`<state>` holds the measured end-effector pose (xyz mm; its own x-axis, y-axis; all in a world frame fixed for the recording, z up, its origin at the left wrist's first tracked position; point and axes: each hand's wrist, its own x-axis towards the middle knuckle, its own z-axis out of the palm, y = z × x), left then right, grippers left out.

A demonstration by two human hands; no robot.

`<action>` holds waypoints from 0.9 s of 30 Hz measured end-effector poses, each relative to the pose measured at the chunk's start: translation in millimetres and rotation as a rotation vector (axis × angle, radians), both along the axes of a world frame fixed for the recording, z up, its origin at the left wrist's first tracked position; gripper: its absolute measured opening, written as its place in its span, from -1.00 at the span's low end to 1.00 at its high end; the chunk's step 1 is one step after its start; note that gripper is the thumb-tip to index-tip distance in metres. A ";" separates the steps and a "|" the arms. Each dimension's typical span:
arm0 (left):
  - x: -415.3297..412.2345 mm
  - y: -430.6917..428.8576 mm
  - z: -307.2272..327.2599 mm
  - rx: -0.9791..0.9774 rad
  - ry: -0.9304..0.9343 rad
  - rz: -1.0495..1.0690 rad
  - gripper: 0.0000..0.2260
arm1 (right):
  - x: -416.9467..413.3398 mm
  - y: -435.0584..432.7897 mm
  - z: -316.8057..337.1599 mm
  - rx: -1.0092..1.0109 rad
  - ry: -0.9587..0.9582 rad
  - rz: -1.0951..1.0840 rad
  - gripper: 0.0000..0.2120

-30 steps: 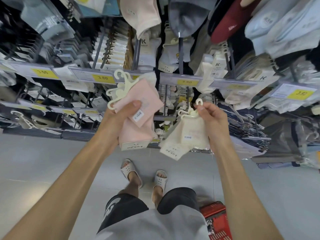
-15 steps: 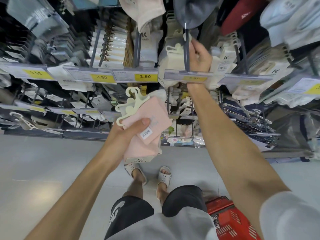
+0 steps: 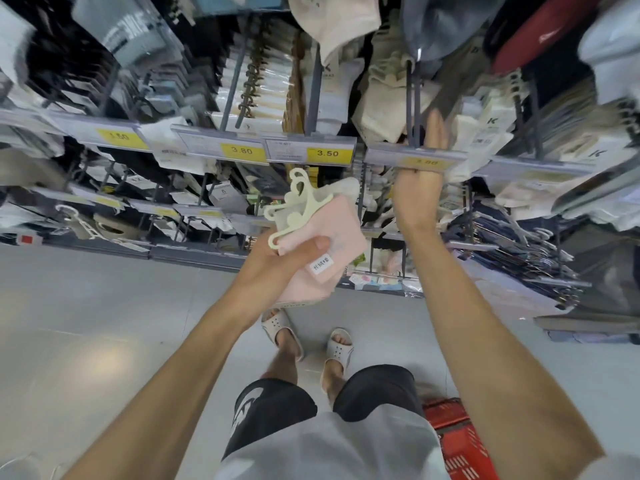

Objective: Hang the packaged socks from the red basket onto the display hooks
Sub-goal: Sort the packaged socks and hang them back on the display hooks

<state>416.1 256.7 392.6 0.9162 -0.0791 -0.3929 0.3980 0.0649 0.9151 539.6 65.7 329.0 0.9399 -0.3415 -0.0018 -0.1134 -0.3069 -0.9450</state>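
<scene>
Pink socks (image 3: pixel 346 233) on pale hangers (image 3: pixel 301 199) wait in the left hand (image 3: pixel 277 261), thumb and fingers pinching the bunch below the price strips (image 3: pixel 311 152); these are not yet hung, and what remains in the red basket (image 3: pixel 453 438) by the feet (image 3: pixel 282 336) cannot be told. Right hand (image 3: pixel 415 195), holding a cream pair a second ago, is now empty, fingers straight and together, beside the hook (image 3: pixel 414 98) where cream socks (image 3: pixel 377 112) hang.

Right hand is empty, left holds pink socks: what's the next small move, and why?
Probably bring the right hand over to pinch one cream hanger off the pink socks in the left hand. The right hand is open and holds nothing, while the hangers stick up clear of the left hand's grip.
</scene>
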 end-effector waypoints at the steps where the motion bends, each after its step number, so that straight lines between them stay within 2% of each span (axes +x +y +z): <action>1: -0.1 0.0 -2.6 0.015 -0.020 -0.014 -0.85 | -20.4 2.5 3.4 0.038 -0.065 0.043 -0.69; 5: 0.5 -1.0 -10.0 0.119 -0.082 -0.136 -0.76 | -111.5 2.4 18.3 0.077 -0.201 0.111 -0.78; 8: 2.7 -7.7 -10.0 0.213 -0.115 -0.225 -0.76 | -127.8 0.8 42.4 -0.021 -0.311 0.222 -0.72; 10: 4.7 -15.5 -9.7 0.253 -0.143 -0.277 -0.74 | -124.3 2.8 55.0 -0.033 -0.292 0.286 -0.68; 12: 5.9 -22.9 -7.9 0.250 -0.152 -0.297 -0.66 | -115.9 3.0 62.6 0.015 -0.277 0.303 -0.78; 14: 6.6 -27.3 -5.3 0.177 -0.143 -0.294 -0.68 | -107.5 0.5 66.4 0.099 -0.249 0.303 -0.89; 16: 7.4 -31.0 3.5 0.125 -0.082 -0.293 -0.74 | -103.2 -2.3 68.2 0.200 -0.187 0.274 -0.91; 19: 9.1 -31.9 6.5 0.117 -0.003 -0.285 -0.61 | -101.8 -4.0 64.8 0.309 -0.106 0.191 -0.92; 22: 8.5 -35.0 12.9 0.185 -0.015 -0.310 -0.71 | -100.8 -1.4 63.7 0.366 -0.082 0.124 -0.89; 24: 7.5 -34.2 13.0 0.206 -0.011 -0.325 -0.71 | -99.8 1.1 64.3 0.408 -0.072 0.124 -0.89; 25: 6.3 -32.8 10.7 0.210 -0.010 -0.334 -0.67 | -99.5 2.3 64.5 0.438 -0.065 0.137 -0.89; 27: 5.5 -29.9 3.9 0.209 0.020 -0.321 -0.44 | -98.5 3.2 63.2 0.506 -0.058 0.167 -0.90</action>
